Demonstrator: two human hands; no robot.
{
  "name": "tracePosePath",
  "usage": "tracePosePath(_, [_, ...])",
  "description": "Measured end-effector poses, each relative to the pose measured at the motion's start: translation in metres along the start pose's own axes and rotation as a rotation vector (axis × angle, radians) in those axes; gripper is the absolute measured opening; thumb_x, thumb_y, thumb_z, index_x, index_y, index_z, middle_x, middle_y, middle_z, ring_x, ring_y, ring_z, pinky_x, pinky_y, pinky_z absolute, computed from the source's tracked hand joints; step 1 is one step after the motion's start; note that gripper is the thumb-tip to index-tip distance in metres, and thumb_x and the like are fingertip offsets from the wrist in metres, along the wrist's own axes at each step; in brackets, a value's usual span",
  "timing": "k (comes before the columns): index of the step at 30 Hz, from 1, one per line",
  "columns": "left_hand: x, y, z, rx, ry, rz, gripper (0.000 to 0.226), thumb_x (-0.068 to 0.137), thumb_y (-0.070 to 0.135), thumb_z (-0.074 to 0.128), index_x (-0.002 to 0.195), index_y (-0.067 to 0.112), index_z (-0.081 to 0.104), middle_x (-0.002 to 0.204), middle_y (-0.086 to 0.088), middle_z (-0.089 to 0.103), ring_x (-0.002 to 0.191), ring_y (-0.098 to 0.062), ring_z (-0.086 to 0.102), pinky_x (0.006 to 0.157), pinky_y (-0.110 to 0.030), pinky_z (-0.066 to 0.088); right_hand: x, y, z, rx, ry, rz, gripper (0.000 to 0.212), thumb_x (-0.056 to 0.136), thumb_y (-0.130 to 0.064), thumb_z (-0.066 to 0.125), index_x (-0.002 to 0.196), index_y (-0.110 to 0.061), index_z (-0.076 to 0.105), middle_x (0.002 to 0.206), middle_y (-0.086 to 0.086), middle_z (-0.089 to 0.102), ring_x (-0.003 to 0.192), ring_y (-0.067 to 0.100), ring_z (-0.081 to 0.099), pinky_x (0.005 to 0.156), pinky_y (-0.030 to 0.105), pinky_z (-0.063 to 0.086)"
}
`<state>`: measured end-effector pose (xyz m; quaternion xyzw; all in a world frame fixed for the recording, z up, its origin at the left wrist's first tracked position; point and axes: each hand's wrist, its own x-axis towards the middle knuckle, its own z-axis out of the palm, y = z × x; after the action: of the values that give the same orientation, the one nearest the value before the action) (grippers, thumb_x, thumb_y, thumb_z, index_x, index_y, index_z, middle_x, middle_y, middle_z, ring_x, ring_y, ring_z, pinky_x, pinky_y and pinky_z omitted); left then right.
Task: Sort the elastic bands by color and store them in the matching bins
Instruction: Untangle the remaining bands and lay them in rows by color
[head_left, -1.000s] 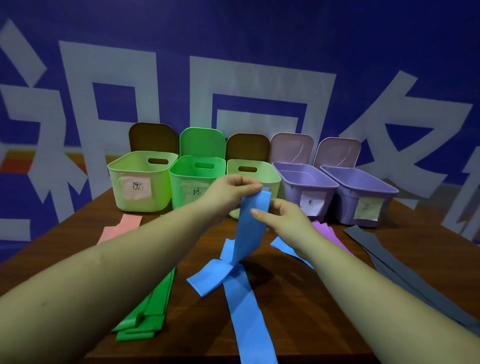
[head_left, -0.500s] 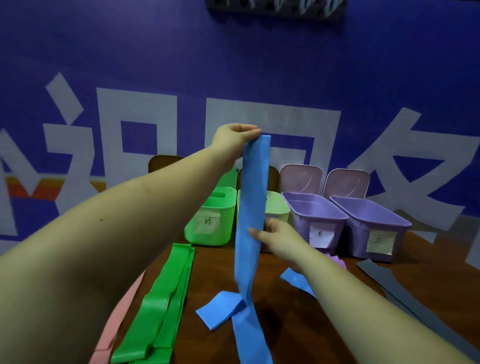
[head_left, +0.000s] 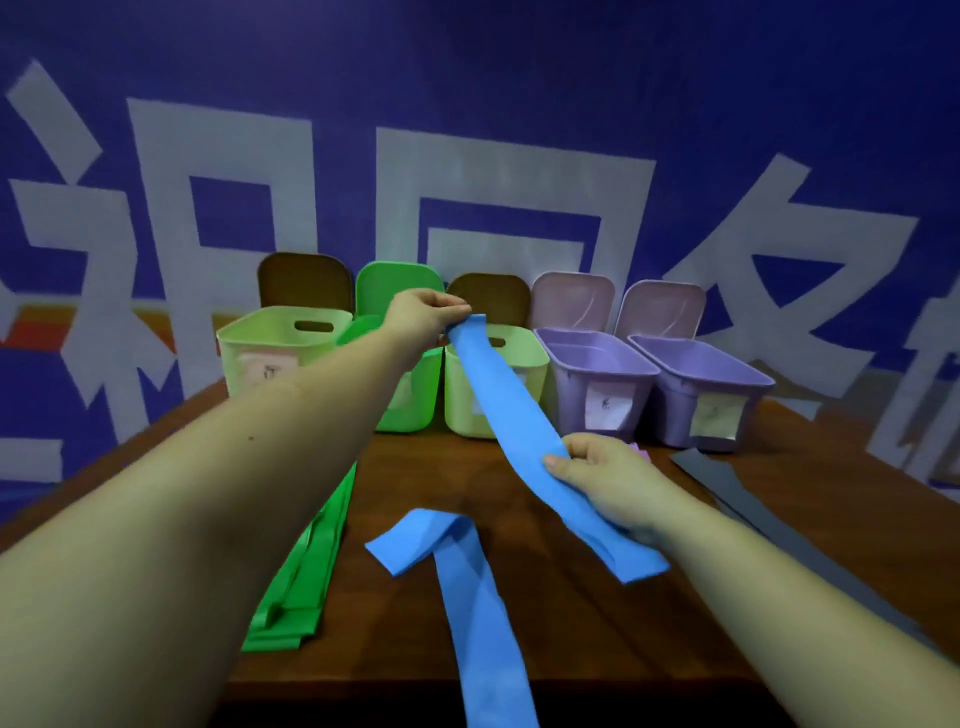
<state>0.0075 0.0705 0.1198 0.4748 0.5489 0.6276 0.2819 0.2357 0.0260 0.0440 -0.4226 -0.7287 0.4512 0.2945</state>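
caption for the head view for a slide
Both hands, left and right, hold a blue band stretched before the bins.

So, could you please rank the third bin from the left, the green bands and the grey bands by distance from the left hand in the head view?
From the left hand:
1. Third bin from the left, just beside it to the right.
2. Green bands, on the table's near left.
3. Grey bands, far right.

Five bins (head_left: 496, 384) stand in a row along the back of the table (head_left: 519, 639), lids propped behind them. Before the bins, a band (head_left: 488, 613) lies mid-table, hanging over the near edge. Left of it lies a stack of bands (head_left: 301, 577); right of it, further bands (head_left: 727, 493) reach toward the table's right edge.
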Motion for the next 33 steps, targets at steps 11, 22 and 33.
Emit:
tracePosePath(11, [-0.002,-0.098,0.052,0.03,-0.047,-0.24,0.019,0.085,0.004,0.066,0.07,0.01,0.057,0.073,-0.004,0.057,0.069,-0.017,0.055,0.049,-0.017,0.046,-0.006,0.072,0.016,-0.427,-0.05,-0.052,0.033,0.086,-0.021,0.066,0.064,-0.022,0.042,0.058,-0.008,0.036,0.054,0.008,0.034,0.056,0.027,0.03])
tracePosePath(22, [0.024,-0.146,0.068,0.195,-0.011,-0.242,0.023,0.089,0.018,0.064,0.105,0.002,0.063,0.091,-0.009,0.06,0.071,-0.016,0.054,0.055,-0.015,0.044,0.008,0.105,0.015,-0.741,0.088,-0.15,0.064,0.085,-0.056,0.054,0.14,-0.029,0.038,0.141,-0.006,0.039,0.132,0.016,0.035,0.109,0.032,0.028])
tracePosePath(33, [-0.018,-0.155,0.051,1.223,-0.606,0.174,0.044,0.091,0.054,0.048,0.118,0.023,0.061,0.124,-0.002,0.056,0.113,-0.022,0.052,0.095,-0.033,0.039,0.024,0.107,0.013,-0.762,0.024,-0.158,0.057,0.087,-0.063,0.042,0.133,-0.03,0.05,0.142,-0.009,0.044,0.138,0.013,0.029,0.115,0.036,0.016])
